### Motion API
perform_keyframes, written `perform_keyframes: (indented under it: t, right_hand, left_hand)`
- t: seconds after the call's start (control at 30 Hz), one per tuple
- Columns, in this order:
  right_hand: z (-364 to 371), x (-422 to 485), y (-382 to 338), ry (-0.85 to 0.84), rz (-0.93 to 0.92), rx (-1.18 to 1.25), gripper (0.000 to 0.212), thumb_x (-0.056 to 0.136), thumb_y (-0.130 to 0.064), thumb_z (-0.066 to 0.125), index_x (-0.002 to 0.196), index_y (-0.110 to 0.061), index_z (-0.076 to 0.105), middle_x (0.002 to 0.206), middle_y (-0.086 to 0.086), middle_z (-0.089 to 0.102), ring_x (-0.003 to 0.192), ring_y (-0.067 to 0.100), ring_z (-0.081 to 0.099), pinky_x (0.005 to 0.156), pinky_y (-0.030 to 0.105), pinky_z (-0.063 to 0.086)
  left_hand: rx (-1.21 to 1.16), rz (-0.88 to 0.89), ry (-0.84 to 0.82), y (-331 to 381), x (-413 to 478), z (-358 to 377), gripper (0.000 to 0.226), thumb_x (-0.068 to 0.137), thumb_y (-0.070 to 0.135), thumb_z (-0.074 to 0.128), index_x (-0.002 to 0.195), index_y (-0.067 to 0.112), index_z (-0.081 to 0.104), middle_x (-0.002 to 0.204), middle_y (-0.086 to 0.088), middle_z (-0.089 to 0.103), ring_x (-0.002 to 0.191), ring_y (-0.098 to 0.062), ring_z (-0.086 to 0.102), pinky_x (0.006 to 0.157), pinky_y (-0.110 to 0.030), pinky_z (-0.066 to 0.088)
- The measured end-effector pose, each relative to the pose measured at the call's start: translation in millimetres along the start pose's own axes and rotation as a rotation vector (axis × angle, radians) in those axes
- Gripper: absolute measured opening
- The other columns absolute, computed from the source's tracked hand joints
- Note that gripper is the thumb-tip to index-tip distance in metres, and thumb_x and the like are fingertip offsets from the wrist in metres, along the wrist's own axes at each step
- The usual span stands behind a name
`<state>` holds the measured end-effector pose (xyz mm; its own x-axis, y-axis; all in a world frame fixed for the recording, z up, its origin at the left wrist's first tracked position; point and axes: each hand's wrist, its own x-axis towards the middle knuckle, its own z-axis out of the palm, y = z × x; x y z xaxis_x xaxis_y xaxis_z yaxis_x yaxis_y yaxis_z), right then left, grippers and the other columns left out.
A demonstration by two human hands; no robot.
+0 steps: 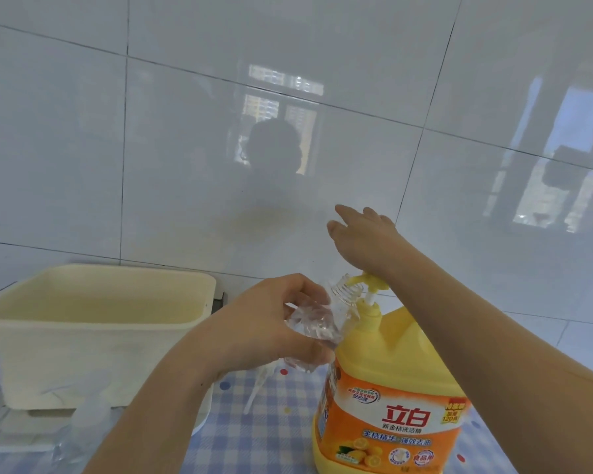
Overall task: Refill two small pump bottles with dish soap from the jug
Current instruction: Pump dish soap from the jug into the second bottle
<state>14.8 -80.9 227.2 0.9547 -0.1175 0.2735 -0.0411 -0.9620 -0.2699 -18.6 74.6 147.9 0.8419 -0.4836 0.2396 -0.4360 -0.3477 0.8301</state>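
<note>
Above tablecloth, left grips bottle, right presses pump.

- Table fills the lower half of the frame, covered by a blue-and-white checked cloth with coloured dots.
- Cream tub at the left stands on the cloth with its top open.
- A flat pale piece pokes out under the tub's base, lower left. Can't tell what it is.
- Yellow jug at the lower right stands upright on the cloth, orange label facing us.
- White tube lies slanted on the cloth between tub and jug.
- Clear shape at the lower left, in front of the tub, is too blurred to name.
</note>
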Motion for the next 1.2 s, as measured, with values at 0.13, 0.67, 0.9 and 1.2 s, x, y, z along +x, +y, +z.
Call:
perform_keyframes:
  t: [0.13,0.67,0.9,1.2]
  right_hand:
    - [5.9,0.5,0.7,0.033,0.034,-0.055,0.051,0.102,-0.036,0.023,0.153,-0.031,0.015,0.161,0.008,0.008,0.148,0.032,0.001,0.116,0.050,0.010]
    - [23.2,-7.0,4.6,0.078,0.075,-0.067,0.046,0.101,-0.027,0.024,0.146,-0.023,0.031,0.148,0.010,0.036,0.136,0.034,0.027,0.108,0.046,0.024]
    - [20.2,-9.3,4.4,0.085,0.085,0.042,0.045,0.089,-0.011,0.036,0.129,-0.016,0.055,0.133,0.004,0.055,0.120,0.029,0.049,0.096,0.040,0.041]
    - [-25.5,-31.5,28.7,0.045,-0.026,0.465,0.016,0.086,-0.029,0.067,0.083,-0.016,0.077,0.075,-0.003,0.071,0.064,0.011,0.056,0.057,0.022,0.046]
  left_hand:
    - [0.101,0.022,0.078,4.7,-3.6,-0.1,0.047,0.063,0.038,0.086,0.099,0.041,0.057,0.108,0.023,0.061,0.101,0.003,0.058,0.086,-0.021,0.049]
    - [0.247,-0.026,-0.029,5.4,-1.7,9.2,0.042,0.067,0.040,0.084,0.086,0.046,0.047,0.107,0.022,0.056,0.092,0.004,0.055,0.062,-0.010,0.038]
    - [0.238,-0.018,-0.028,5.7,-1.7,9.7,0.042,0.068,0.038,0.083,0.088,0.044,0.047,0.105,0.022,0.055,0.092,0.003,0.056,0.062,-0.011,0.038]
    - [0.157,-0.010,-0.014,8.3,-3.9,8.3,0.041,0.068,0.038,0.083,0.094,0.042,0.052,0.103,0.022,0.057,0.088,0.002,0.056,0.060,-0.010,0.040]
